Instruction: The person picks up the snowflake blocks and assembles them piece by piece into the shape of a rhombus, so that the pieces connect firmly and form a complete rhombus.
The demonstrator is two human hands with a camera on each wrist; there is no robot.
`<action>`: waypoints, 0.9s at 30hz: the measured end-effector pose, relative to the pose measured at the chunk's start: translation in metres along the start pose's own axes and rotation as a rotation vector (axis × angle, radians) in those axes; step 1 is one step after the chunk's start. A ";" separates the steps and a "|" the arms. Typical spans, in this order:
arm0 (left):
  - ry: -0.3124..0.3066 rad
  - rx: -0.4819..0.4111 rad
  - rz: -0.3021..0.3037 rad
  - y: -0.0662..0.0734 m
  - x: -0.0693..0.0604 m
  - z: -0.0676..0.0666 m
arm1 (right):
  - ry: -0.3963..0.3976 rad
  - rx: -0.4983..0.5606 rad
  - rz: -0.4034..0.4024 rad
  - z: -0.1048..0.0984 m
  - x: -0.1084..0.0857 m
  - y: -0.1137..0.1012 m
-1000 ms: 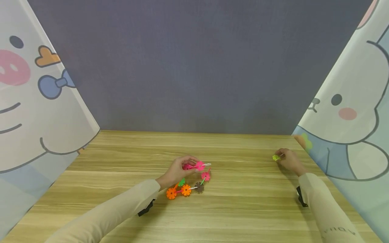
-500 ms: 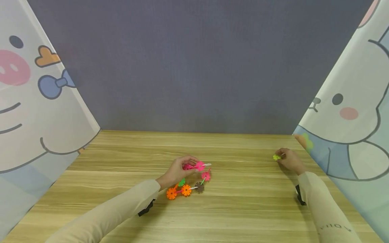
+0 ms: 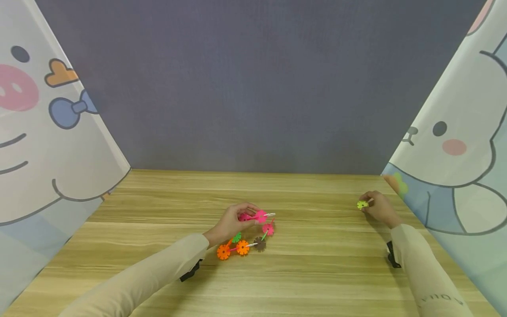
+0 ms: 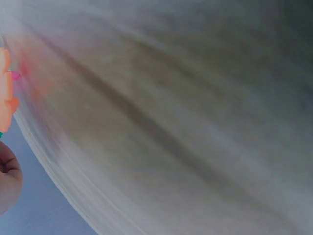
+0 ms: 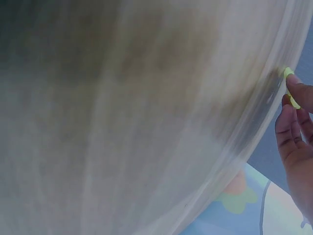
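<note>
Near the middle of the table, my left hand [image 3: 233, 222] grips a pink notched disc [image 3: 244, 217] of a linked chain of plastic snowflake discs. Beyond its fingers, another pink disc [image 3: 260, 216] ends in a white disc [image 3: 270, 215] seen edge-on. The chain curves back through a lower pink disc [image 3: 268, 229], a dark grey disc [image 3: 259, 244], two orange discs [image 3: 243, 248] and a green disc [image 3: 236, 237]. Far to the right, my right hand [image 3: 378, 208] pinches a yellow-green disc [image 3: 362, 204] between thumb and fingers. Only the edge of that yellow-green disc [image 5: 294, 101] shows in the right wrist view.
The wood-grain table [image 3: 309, 273] spreads between both arms. A dark grey panel [image 3: 253, 88] rises at its back edge. Printed cartoon panels flank it, a pig [image 3: 59, 154] at left and a rabbit [image 3: 467, 176] at right.
The yellow-green disc has turned in my right hand, so its face shows more, and it has shifted slightly right. My left hand and the chain stay in place.
</note>
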State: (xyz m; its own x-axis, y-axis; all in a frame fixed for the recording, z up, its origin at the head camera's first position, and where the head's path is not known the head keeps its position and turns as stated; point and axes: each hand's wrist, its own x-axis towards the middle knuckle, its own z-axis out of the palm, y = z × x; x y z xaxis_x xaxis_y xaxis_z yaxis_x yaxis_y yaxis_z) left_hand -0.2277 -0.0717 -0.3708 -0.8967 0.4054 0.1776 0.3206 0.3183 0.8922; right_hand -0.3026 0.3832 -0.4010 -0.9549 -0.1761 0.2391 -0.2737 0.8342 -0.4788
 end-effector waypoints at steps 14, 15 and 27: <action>-0.017 0.008 0.008 -0.003 0.001 -0.001 | 0.015 0.086 -0.018 -0.002 -0.003 -0.017; -0.016 0.008 0.007 -0.003 0.001 -0.001 | 0.017 0.086 -0.029 -0.002 -0.003 -0.019; -0.006 0.036 0.028 -0.004 0.000 0.000 | -0.045 0.121 -0.070 0.014 -0.002 -0.047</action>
State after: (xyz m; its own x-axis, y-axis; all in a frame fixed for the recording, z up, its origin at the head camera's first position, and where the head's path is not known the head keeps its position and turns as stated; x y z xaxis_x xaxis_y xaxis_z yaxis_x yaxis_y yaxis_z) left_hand -0.2292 -0.0727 -0.3748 -0.8855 0.4195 0.1997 0.3562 0.3370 0.8715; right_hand -0.2895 0.3367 -0.3909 -0.9362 -0.2573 0.2393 -0.3496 0.7505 -0.5608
